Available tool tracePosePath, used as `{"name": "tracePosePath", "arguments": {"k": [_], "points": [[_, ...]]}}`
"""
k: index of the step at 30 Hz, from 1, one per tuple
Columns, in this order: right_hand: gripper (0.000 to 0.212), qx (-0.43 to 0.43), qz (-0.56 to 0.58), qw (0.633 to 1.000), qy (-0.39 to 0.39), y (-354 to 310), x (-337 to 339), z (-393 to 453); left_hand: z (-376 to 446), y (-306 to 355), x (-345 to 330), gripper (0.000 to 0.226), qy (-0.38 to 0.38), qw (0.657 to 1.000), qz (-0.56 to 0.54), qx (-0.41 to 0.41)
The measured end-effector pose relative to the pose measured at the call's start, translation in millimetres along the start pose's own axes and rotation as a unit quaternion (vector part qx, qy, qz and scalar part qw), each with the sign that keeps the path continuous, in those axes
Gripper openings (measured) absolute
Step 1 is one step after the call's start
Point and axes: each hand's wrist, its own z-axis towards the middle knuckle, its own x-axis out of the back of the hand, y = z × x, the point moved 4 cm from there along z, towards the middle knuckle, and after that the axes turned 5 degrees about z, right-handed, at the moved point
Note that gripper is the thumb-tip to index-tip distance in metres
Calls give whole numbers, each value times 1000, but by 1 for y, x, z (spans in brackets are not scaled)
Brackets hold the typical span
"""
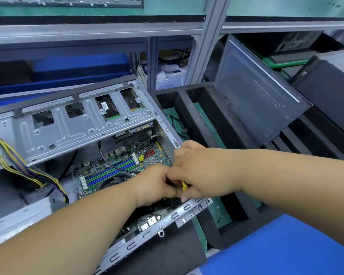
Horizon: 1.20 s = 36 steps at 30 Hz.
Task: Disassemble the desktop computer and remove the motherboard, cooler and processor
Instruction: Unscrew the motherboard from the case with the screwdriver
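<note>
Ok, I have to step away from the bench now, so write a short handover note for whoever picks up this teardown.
Left hand and right hand: both meet inside the open computer case, fingers curled round a small yellow part; what it is cannot be told.
Motherboard: in the case, black cable lying across it.
Side panel: off, leaning on the foam rack at right.
Power supply wire bundle: hangs at left.
Done: case opened.
Left: motherboard, cooler, processor.

No text can be read: the embossed lettering on the dark grey metal side panel [258, 90] and the white sticker on the hard drive [104, 105] stay illegible
</note>
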Motion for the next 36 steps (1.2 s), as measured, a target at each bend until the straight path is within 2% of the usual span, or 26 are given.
{"name": "tracePosePath", "arguments": {"k": [2,4,5,8,11,14,19,25,27,30,32,36], "points": [[30,5,-11,997,74,-1,12,-9,-1,4,-2,12,2,1000,-2,-19],[28,-21,-37,994,104,0,18,-18,-2,9,-5,26,3,999,12,-41],[27,-35,-42,994,100,1,18,-21,-2,12,-6,32,3,998,27,-49],[29,-67,-51,993,87,0,15,-28,-3,14,-7,27,3,997,57,-59],[28,-101,-53,990,84,1,16,-33,-2,12,-7,33,6,996,61,-59],[24,-114,-16,990,83,-1,15,-33,-2,13,-7,9,-2,995,72,-62],[22,-114,5,991,71,-6,14,-28,-9,18,-2,15,-18,996,40,-75],[27,-106,13,994,35,-8,12,-26,-12,18,2,35,-24,997,44,-62],[30,-107,28,993,29,-8,12,-28,-11,18,1,30,-6,997,50,-60],[20,-126,84,985,82,-7,14,-36,-9,20,0,21,18,995,72,-66],[15,-142,57,983,100,-7,14,-37,-8,20,0,30,32,994,79,-66],[18,-139,31,987,74,-10,15,-29,-8,17,1,26,35,996,49,-61]]}}
